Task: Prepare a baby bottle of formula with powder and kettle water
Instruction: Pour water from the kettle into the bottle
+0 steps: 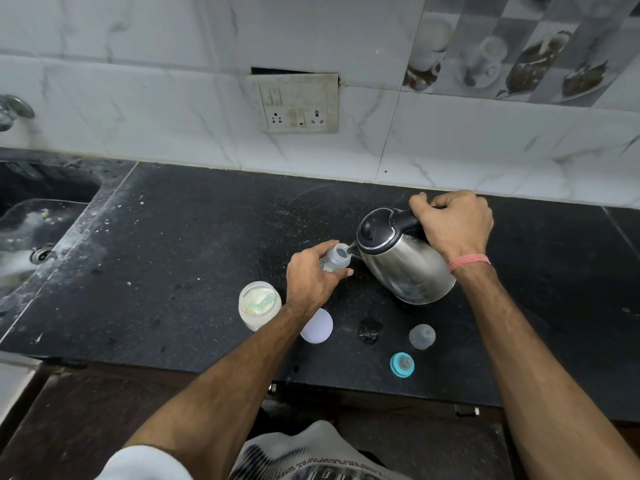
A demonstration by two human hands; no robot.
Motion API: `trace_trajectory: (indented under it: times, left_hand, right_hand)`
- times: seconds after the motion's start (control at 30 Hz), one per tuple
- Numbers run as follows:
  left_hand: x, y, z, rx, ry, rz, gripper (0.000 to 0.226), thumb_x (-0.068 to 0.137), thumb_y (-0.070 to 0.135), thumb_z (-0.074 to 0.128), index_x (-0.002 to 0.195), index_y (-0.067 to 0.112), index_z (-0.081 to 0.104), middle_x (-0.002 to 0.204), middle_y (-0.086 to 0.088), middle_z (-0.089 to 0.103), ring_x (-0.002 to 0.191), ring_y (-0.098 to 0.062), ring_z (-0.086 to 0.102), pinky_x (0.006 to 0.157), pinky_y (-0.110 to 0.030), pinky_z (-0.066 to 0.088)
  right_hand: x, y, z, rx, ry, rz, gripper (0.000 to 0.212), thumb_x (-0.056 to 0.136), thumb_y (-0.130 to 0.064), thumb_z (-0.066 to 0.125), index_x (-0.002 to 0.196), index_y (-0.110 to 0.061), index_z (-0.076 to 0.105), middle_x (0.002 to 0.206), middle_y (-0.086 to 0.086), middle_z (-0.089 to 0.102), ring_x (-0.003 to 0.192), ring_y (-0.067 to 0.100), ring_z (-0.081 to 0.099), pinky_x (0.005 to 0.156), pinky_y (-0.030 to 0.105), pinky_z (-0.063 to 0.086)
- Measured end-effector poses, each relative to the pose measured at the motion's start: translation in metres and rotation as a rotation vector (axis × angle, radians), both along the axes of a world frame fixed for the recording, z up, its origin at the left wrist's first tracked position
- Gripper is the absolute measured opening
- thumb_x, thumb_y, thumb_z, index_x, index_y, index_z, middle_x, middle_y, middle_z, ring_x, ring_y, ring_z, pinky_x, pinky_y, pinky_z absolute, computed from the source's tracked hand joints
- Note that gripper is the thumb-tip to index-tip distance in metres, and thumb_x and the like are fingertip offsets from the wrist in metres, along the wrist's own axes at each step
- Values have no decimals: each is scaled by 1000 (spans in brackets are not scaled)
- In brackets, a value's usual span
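My right hand [453,221] grips the black handle of a steel kettle [405,265], which is tilted left with its spout over the mouth of a small clear baby bottle [336,257]. My left hand [313,278] is wrapped around that bottle and holds it upright on the black counter [194,244]. An open jar of pale formula powder [259,304] with a light green scoop inside stands left of my left forearm. The jar's white lid [317,327] lies beside it. A teal teat ring [402,364] and a clear bottle cap [421,336] rest near the front edge.
A dark sink [38,216] with a drain sits at the far left, a tap [14,110] above it. A switch and socket plate [298,105] is on the tiled wall behind. A small wet patch [369,330] lies on the counter in front of the kettle.
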State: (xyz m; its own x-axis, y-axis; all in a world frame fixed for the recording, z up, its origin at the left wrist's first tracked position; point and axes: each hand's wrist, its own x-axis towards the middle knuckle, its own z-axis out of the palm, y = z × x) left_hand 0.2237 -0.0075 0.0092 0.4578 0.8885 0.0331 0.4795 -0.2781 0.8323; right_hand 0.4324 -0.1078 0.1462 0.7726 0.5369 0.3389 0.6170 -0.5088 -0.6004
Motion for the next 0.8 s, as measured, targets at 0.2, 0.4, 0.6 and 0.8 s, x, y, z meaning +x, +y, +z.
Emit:
trace_trajectory:
  times: [0.2, 0.4, 0.6, 0.8]
  left_hand:
    - [0, 0, 0, 2, 15, -1, 63, 75, 39, 105, 133, 37, 81, 124, 19, 82, 115, -6, 74, 107, -38, 59]
    - [1, -1, -1, 2, 9, -14, 61, 75, 38, 105, 131, 39, 81, 122, 20, 82, 113, -6, 74, 105, -39, 60]
    - [4, 1, -7, -3, 5, -23, 63, 73, 44, 105, 131, 41, 80, 120, 22, 82, 109, -4, 76, 104, -40, 62]
    - [7, 2, -11, -1, 8, -9, 66, 74, 43, 105, 134, 39, 80, 123, 20, 82, 113, -5, 76, 106, -41, 62]
  right_hand:
    - [-2, 0, 4, -18, -3, 2, 54, 89, -49, 68, 51, -11, 65, 43, 1, 49, 57, 24, 55, 82, 41, 54]
    - [-3, -1, 6, -26, 3, -1, 55, 89, -51, 66, 51, -11, 65, 45, 3, 52, 59, 29, 57, 80, 41, 54]
    - [-2, -2, 7, -28, 10, -7, 54, 88, -52, 65, 50, -13, 65, 45, 2, 54, 61, 30, 60, 82, 42, 55]
    - [-1, -2, 9, -35, 19, -6, 54, 88, -52, 65, 52, -12, 67, 48, 5, 58, 62, 30, 61, 83, 42, 56]
